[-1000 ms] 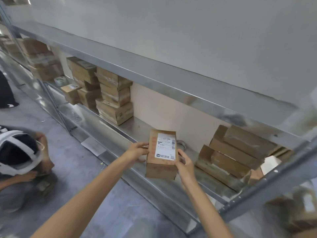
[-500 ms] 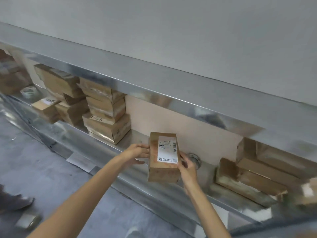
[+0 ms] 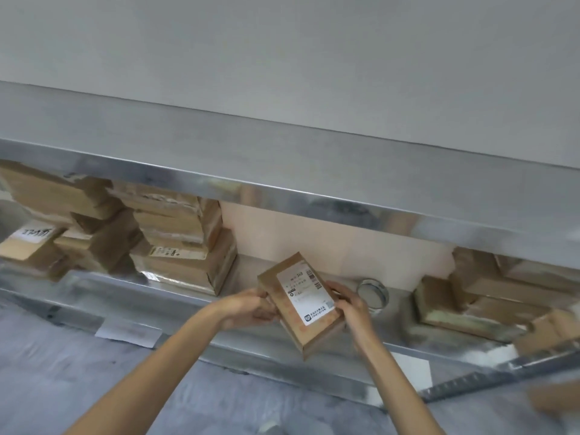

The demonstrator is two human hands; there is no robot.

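Both hands grip a small cardboard box (image 3: 298, 304) with a smooth white label: left hand (image 3: 248, 309), right hand (image 3: 351, 304). Behind, on the shiny metal shelf (image 3: 282, 340), lies perhaps a tape roll (image 3: 373, 292).

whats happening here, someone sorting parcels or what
A person holds a small cardboard box between both hands in front of a metal shelf. The left hand grips its left side and the right hand its right. The box is tilted, its white label facing up, and not set down. Stacked boxes sit on the shelf to the left and right, with a tape roll behind the right hand.
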